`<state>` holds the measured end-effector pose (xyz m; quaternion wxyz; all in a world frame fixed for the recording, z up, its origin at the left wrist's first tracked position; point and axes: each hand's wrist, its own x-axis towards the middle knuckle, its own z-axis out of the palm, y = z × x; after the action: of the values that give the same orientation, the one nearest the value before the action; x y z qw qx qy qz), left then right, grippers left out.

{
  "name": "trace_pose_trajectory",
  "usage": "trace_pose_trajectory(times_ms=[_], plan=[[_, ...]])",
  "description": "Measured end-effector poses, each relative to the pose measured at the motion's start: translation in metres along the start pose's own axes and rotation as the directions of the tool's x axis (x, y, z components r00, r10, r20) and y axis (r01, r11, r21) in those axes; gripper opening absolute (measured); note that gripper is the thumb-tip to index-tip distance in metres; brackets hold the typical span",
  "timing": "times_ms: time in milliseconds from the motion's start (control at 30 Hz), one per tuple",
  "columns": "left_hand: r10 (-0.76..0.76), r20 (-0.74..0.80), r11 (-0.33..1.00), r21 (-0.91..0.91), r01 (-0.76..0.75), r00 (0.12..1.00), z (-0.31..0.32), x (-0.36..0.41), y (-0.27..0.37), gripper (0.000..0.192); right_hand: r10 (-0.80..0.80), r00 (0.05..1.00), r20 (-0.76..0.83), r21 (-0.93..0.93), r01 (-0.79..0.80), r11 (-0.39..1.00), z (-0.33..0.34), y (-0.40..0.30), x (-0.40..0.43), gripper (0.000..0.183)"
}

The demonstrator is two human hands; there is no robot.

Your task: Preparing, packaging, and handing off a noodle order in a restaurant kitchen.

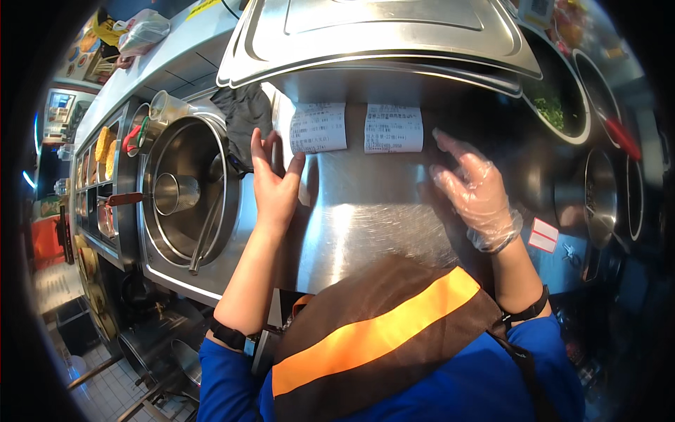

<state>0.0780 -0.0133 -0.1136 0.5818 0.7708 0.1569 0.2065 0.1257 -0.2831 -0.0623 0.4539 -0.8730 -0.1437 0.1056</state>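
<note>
Two printed paper slips stand out on the stainless steel counter point(369, 211), the left slip point(318, 127) and the right slip point(394, 128), both bearing writing. My left hand point(277, 187) is bare and holds nothing, its fingers apart, just left of the left slip. A thin clear plastic glove covers my right hand point(466, 184). That hand is empty too, thumb and fingers spread, to the lower right of the right slip. Behind the slips rise stacked metal lids point(385, 31). A dark cloth point(245, 121) lies beyond my left hand.
At the left, a round steel pot point(150, 232) holds a perforated strainer point(177, 193) and tongs point(206, 232). Ingredient trays point(108, 182) adjoin it. To the right stand a container of chopped greens point(549, 113), a steel bowl point(601, 198), a red-and-white label point(543, 235) and keys point(569, 253).
</note>
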Motion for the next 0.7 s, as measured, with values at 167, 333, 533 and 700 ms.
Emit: trace_pose_trajectory(times_ms=[167, 333, 533, 700], plan=[[0.008, 0.035, 0.997, 0.078, -0.011, 0.999, 0.007, 0.007, 0.004, 0.066, -0.034, 0.986, 0.165, 0.476, -0.049, 0.878, 0.015, 0.013, 0.011, 0.026], [-0.008, 0.082, 0.994, 0.112, -0.001, 0.997, 0.001, 0.014, 0.005, 0.051, 0.053, 0.905, 0.422, 0.503, -0.282, 0.817, 0.018, 0.003, 0.024, 0.029], [0.046, 0.038, 0.990, 0.130, -0.051, 0.998, 0.002, 0.016, 0.014, 0.040, 0.083, 0.900, 0.428, 0.639, -0.366, 0.676, 0.019, 0.011, 0.029, 0.043], [-0.079, 0.070, 0.961, 0.270, 0.058, 0.994, 0.005, 0.022, 0.016, 0.025, 0.228, 0.756, 0.613, 0.365, -0.528, 0.767, 0.004, 0.000, 0.044, 0.048]])
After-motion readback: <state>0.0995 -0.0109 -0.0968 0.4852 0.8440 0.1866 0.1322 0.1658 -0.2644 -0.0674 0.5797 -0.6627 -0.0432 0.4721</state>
